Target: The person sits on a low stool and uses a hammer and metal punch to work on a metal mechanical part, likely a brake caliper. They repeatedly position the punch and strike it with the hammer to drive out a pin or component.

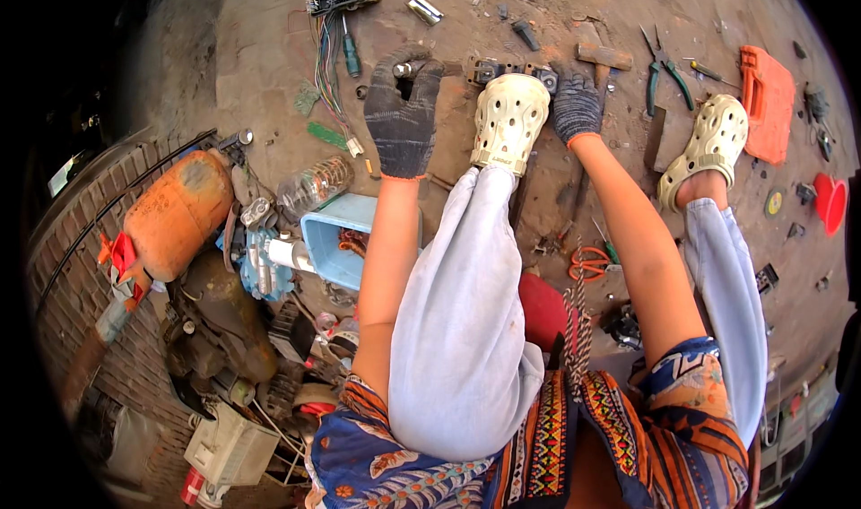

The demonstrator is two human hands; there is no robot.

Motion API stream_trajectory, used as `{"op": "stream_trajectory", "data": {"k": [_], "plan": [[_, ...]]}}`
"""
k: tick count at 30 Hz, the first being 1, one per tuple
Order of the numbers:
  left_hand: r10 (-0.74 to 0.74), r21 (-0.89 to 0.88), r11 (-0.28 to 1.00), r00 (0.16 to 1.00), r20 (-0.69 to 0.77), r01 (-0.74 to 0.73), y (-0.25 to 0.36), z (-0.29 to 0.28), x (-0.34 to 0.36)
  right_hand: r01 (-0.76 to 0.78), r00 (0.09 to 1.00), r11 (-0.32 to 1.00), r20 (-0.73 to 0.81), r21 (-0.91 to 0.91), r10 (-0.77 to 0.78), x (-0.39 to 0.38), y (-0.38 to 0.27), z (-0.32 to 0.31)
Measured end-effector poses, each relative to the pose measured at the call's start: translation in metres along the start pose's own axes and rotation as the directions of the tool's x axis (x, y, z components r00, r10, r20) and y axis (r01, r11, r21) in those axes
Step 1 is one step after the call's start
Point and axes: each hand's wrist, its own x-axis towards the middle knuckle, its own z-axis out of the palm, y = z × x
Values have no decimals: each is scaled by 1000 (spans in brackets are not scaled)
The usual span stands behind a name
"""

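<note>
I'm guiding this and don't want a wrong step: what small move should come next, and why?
Probably steady the metal part with the right hand: it sits by the part's right end, and the cream clog hides some of the near side. The left hand is farther off, a small shiny piece between its thumb and fingers.

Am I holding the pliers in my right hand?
No, the pliers lie on the ground, apart from your right hand.

No text reads clearly (1 cream clog point(512, 119) bears tiny lettering).
</note>
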Motion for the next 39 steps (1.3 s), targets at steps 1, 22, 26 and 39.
{"op": "stream_trajectory", "data": {"k": [1, 22, 26, 39], "plan": [[14, 18, 1000, 1000, 3, -14, 0, 2, -1, -8, 999, 998, -51, 62, 11, -2, -3, -8], [80, 5, 997, 997, 20, -80, 14, 4, -9, -23, 998, 990, -61, 141, 31, -1, -2, -7], [76, 32, 996, 996, 41, -78, 15, 3, -10, 4, 992, 980, -124, 200, 21, -5, -4, -13], [153, 100, 981, 982, 108, -164, 6, 2, -12, -41, 999, 986, -19, 160, 45, 0, -1, -3]]}}
